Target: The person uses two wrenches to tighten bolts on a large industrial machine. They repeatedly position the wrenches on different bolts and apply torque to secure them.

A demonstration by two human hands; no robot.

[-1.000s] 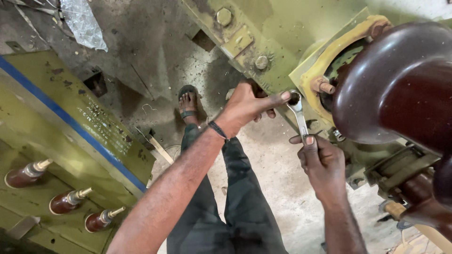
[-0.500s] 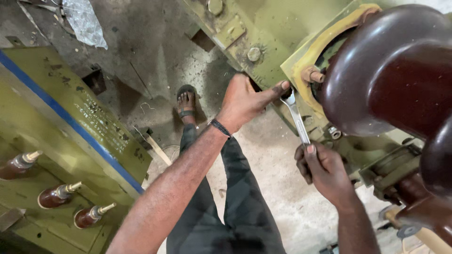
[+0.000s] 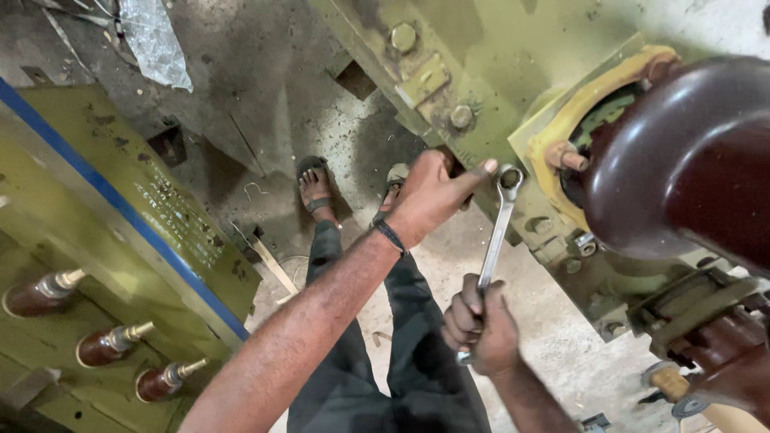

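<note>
Looking straight down here, the right hand [image 3: 480, 327] is wrapped tight around the lower end of a shiny metal wrench [image 3: 495, 240], fist closed on the handle. The wrench runs up and slightly to the right from that fist, and its ring end sits on a bolt [image 3: 508, 178] on the edge of the big olive-green metal housing [image 3: 481, 48]. The left hand [image 3: 433, 192] is up at that same spot, fingers curled with the fingertip pressed right against the ring end, so it's steadying the wrench head rather than gripping anything fully. There's a dark band [image 3: 391, 236] around that wrist.

Just right of the bolt is a yellowish ring-shaped flange [image 3: 553, 136] with a stud sticking out, and a large glossy brown insulator [image 3: 690, 160] fills the upper right. A couple more bolt heads [image 3: 459, 117] sit higher up on the same green frame.

Below the arms you can see the person's dark trousers [image 3: 401, 353] and a sandalled foot [image 3: 315, 186] on the dusty concrete floor [image 3: 553, 337]. Off to the left is another green panel with a blue edge strip [image 3: 120, 208], and three small brown insulators [image 3: 108, 345] with brass tips lined up along it. A crumpled bit of clear plastic [image 3: 152, 40] lies on the floor at the top left.
</note>
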